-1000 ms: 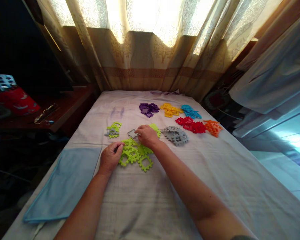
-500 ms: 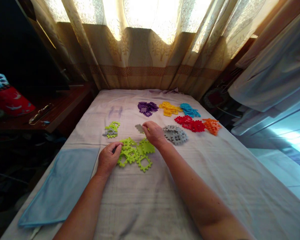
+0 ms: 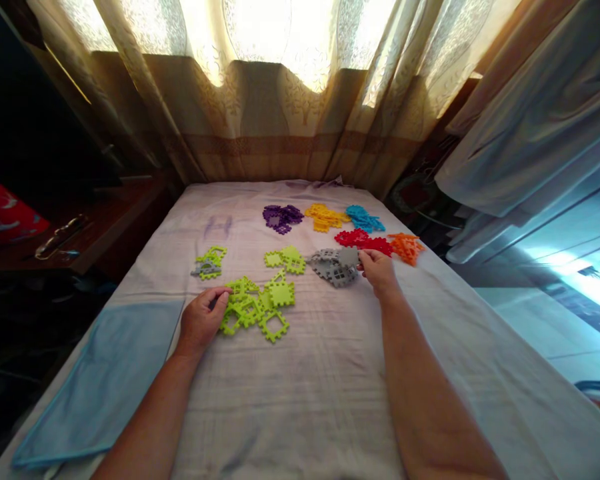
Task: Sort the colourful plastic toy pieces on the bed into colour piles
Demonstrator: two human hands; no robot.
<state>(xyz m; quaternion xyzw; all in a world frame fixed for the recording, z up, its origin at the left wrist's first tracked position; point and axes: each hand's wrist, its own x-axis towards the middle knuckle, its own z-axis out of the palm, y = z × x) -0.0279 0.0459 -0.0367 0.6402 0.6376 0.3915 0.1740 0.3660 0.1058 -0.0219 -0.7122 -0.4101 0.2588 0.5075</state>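
Observation:
My right hand [image 3: 379, 272] pinches a flat grey interlocking tile [image 3: 349, 256] by its edge, over the right part of the grey tile pile [image 3: 336, 275]. My left hand [image 3: 203, 321] rests at the left edge of a lime-green tile pile [image 3: 247, 311]. Its fingers are curled with the thumb against them, and whether a tile is between them is hidden. Beyond this pile lies a smaller green group [image 3: 293, 260]. Farther left, a few green tiles [image 3: 215, 255] have a grey tile [image 3: 206, 269] among them.
Purple [image 3: 283, 218], yellow [image 3: 325, 217], blue [image 3: 364, 219], red [image 3: 353, 238] and orange [image 3: 406, 248] tile piles lie toward the back. A light-blue cloth pad [image 3: 103, 377] covers the left side of the white sheet [image 3: 290, 407]. Curtains [image 3: 260, 127] hang behind.
My right hand has moved right with the grey tile, from the green tiles to the grey pile. The small green group it covered now shows. My left hand stays by the green pile.

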